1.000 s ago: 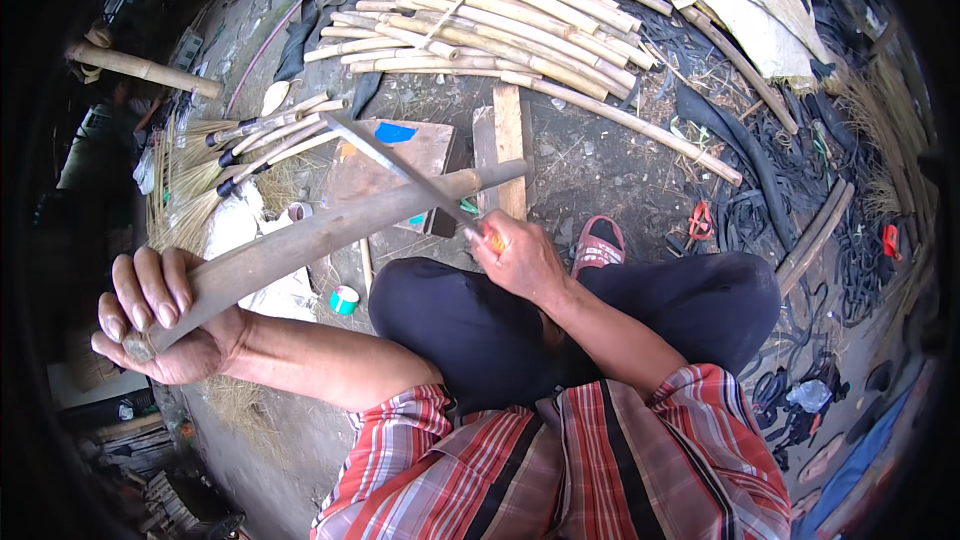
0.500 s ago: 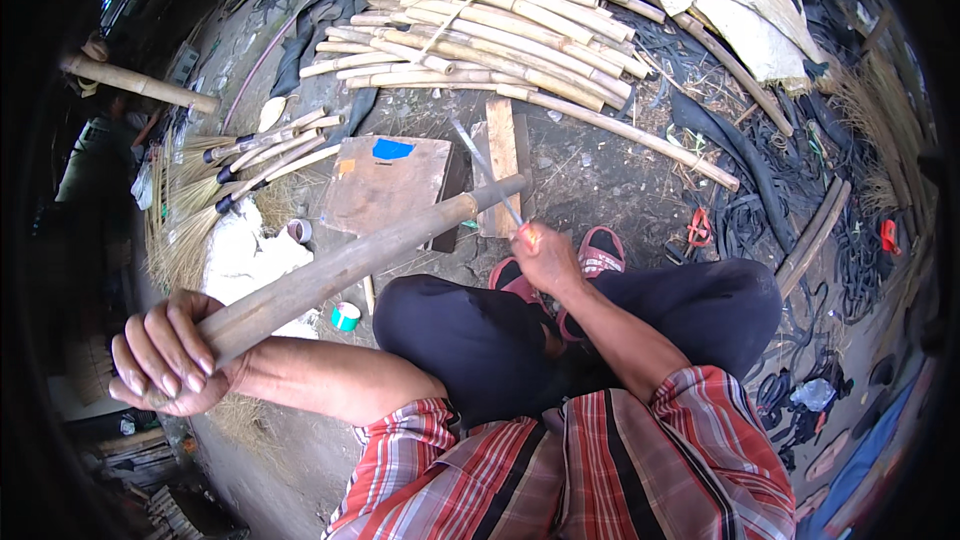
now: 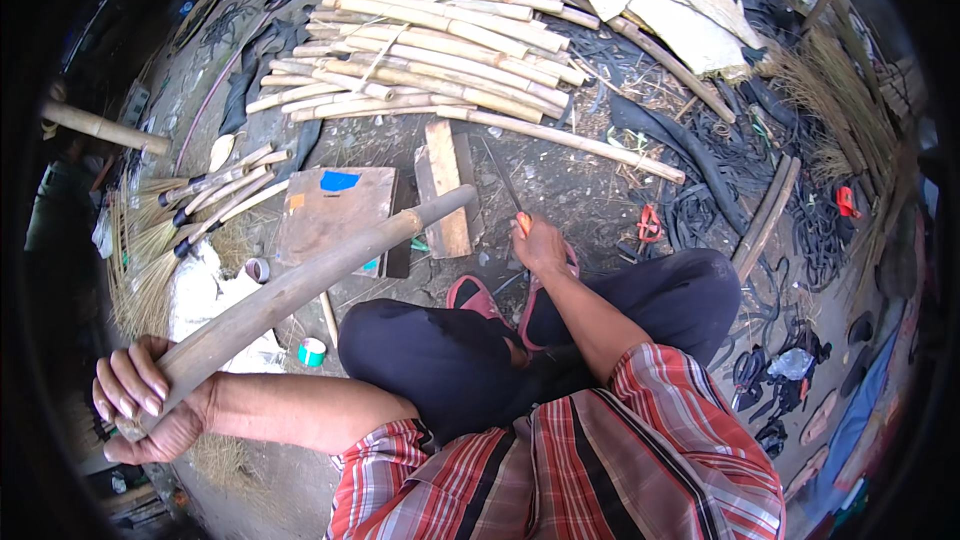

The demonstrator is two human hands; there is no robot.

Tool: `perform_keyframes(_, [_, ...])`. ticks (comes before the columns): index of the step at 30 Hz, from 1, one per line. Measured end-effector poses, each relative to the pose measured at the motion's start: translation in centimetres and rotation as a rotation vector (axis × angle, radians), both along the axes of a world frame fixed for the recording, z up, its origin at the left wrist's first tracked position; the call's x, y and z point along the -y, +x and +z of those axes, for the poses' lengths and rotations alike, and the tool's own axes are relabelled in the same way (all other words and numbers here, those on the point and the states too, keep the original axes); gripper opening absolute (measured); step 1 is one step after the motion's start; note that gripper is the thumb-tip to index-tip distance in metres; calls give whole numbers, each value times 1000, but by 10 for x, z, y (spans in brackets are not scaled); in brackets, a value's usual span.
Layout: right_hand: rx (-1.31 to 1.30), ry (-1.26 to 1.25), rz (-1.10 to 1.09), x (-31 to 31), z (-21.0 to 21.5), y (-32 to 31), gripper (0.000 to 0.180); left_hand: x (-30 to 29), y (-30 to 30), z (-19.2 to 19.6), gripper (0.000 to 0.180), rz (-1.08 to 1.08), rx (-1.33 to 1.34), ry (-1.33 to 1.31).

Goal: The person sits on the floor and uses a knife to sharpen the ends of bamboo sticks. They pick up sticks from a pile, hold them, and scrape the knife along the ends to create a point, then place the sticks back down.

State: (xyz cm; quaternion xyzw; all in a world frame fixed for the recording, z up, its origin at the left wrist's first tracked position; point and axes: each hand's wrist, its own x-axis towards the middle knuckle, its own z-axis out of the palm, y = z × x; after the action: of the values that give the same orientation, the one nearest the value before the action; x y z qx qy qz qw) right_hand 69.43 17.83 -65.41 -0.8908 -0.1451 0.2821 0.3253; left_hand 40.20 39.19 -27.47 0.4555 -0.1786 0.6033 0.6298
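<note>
One bamboo pole (image 3: 300, 297) slants out from the left hand (image 3: 145, 395), its near end wrapped in that grip; the right hand (image 3: 541, 246) clasps an orange-handled knife (image 3: 504, 177) near the far tip. Cut bamboo canes (image 3: 430, 60) lie piled over there on the floor (image 3: 290, 475), by straw brooms (image 3: 150, 245).

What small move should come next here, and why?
Probably lay the thin orange-handled metal blade against the long brown bamboo pole near its far end: the right grip holds the blade clear of the pole, while the left grip clasps the near end.
</note>
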Motion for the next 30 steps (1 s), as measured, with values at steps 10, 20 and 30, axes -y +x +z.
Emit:
perform_keyframes(10, [719, 543, 419, 1, 149, 104, 26, -23, 44, -13, 26, -173, 78, -124])
perform_keyframes(20, [791, 162, -123, 244, 178, 226, 29, -10, 135, -32, 67, 477, -419, -560])
perform_keyframes(30, [309, -474, -881, 392, -19, 139, 60, -25, 158, -45, 59, 496, -456, -610])
